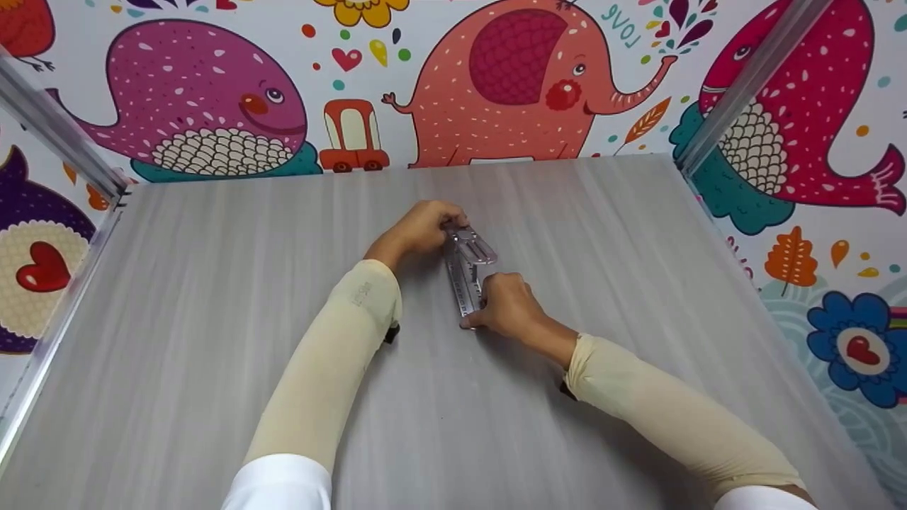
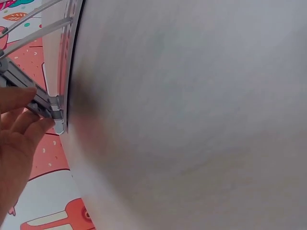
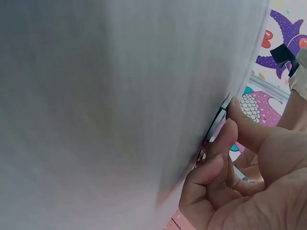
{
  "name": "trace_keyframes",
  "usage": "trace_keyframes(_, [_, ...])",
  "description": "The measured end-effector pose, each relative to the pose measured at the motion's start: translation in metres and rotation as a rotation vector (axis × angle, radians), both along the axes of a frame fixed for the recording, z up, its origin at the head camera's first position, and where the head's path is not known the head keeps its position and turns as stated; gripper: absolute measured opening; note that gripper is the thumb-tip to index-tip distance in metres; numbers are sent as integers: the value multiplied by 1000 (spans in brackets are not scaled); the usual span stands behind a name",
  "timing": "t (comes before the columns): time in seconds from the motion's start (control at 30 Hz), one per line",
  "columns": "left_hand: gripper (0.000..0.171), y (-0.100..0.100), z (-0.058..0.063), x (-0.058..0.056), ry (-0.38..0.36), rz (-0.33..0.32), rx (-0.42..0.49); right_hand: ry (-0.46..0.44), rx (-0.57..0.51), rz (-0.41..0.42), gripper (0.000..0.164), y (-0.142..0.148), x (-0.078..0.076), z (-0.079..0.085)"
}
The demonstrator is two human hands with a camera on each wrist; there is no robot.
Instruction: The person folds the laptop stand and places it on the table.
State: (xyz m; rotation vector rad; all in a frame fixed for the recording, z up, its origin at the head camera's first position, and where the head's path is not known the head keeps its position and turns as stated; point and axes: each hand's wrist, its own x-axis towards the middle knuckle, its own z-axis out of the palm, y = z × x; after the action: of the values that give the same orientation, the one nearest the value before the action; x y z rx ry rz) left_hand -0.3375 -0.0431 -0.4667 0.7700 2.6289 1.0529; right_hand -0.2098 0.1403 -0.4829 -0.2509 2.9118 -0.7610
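Observation:
A silver metal folding stand [image 1: 476, 248], with slotted arms raised over a long base rail marked by small holes, stands on the table between both hands. At its far end my left hand [image 1: 425, 225] pinches the hinge part between thumb and fingers. In the left wrist view the stand's grey hinged arm [image 2: 29, 81] slants down to the rail, and thin bars run off above it. My right hand [image 1: 511, 306] holds the near end, its thumb at the rail's tip and its other fingers curled along the right side. The right wrist view shows only a narrow edge of the stand [image 3: 216, 124].
A grey wood-grain table [image 1: 212, 319] lies under the hands. Printed cartoon walls [image 1: 510, 78] close off the back and sides. Metal posts [image 1: 751, 85] rise at both back corners, and a metal rail [image 1: 64, 326] follows the left edge.

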Motion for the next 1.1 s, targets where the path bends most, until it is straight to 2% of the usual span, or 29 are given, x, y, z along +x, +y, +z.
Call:
trace_keyframes(0.27, [53, 0, 1, 4, 16, 19, 14, -11, -13, 42, 46, 4, -3, 3])
trace_keyframes(0.4, [53, 2, 4, 16, 47, 84, 16, -49, -65, 86, 37, 13, -11, 7])
trace_keyframes(0.5, [52, 4, 12, 30, 15, 160, 38, -139, -153, 70, 30, 22, -21, 13])
trace_keyframes(0.57, [49, 5, 18, 42, -49, 243, 105, -222, -257, 19, 27, 27, -27, 17])
trace_keyframes(0.63, [45, 5, 23, 55, -127, 350, 222, -347, -422, -49, 28, 30, -33, 19])
trace_keyframes(0.73, [40, 4, 28, 74, -298, 510, 473, -534, -658, -153, 39, 32, -40, 20])
trace_keyframes(0.83, [42, 2, 27, 89, -530, 615, 751, -690, -834, -226, 52, 34, -48, 18])
trace_keyframes(0.97, [50, -2, 21, 102, -825, 680, 1065, -802, -969, -266, 62, 38, -55, 17])
trace_keyframes(1.03, [53, -2, 18, 107, -931, 681, 1180, -838, -1016, -276, 65, 39, -57, 16])
trace_keyframes(1.1, [55, -1, 15, 109, -1003, 668, 1265, -867, -1051, -278, 68, 38, -59, 16])
